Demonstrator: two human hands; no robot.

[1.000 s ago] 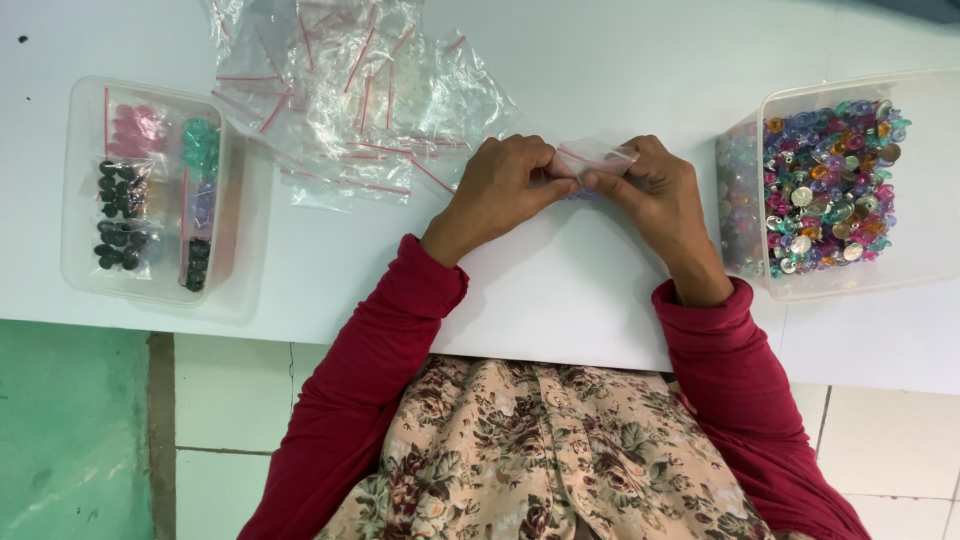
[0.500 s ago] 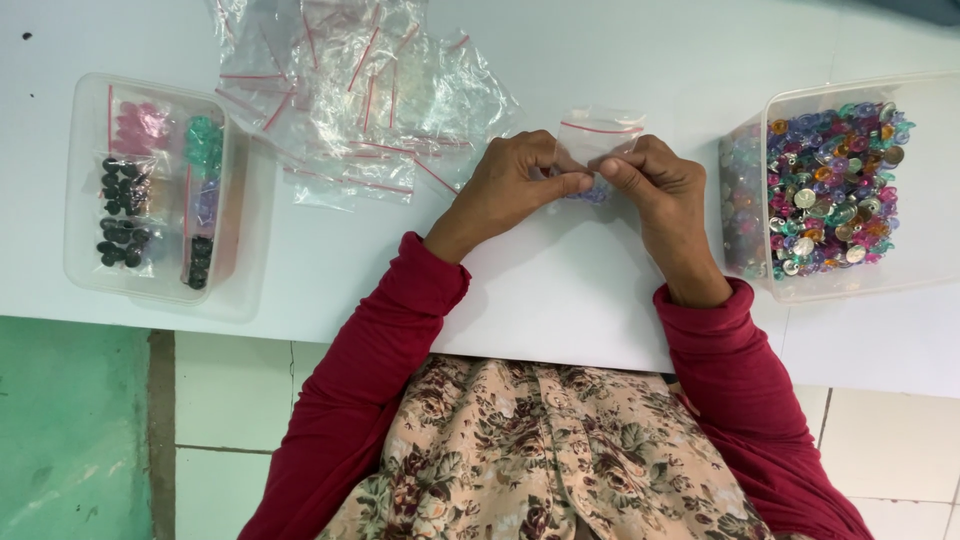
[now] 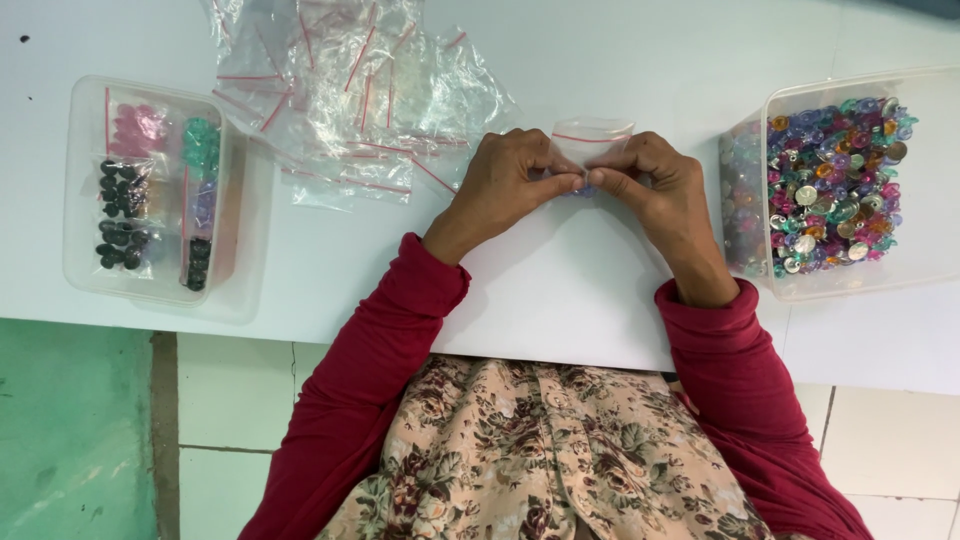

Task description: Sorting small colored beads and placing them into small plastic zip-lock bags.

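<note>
Small bag (image 3: 592, 140) between both hands' fingers (image 3: 560, 183)

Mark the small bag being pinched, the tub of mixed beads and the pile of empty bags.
small clear bag (image 3: 592, 138), head view, its upper part above the fingers.
tub of mixed beads (image 3: 930, 172), head view, bare floor at its right.
pile of empty bags (image 3: 350, 95), head view, its middle.

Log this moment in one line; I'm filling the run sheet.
left hand: pinching small clear zip bag | right hand: pinching same bag | mixed coloured beads tub: right

A pile of empty clear bags (image 3: 350, 90) and a tub of sorted beads (image 3: 150, 190) lie on the white table (image 3: 600, 290).
</note>
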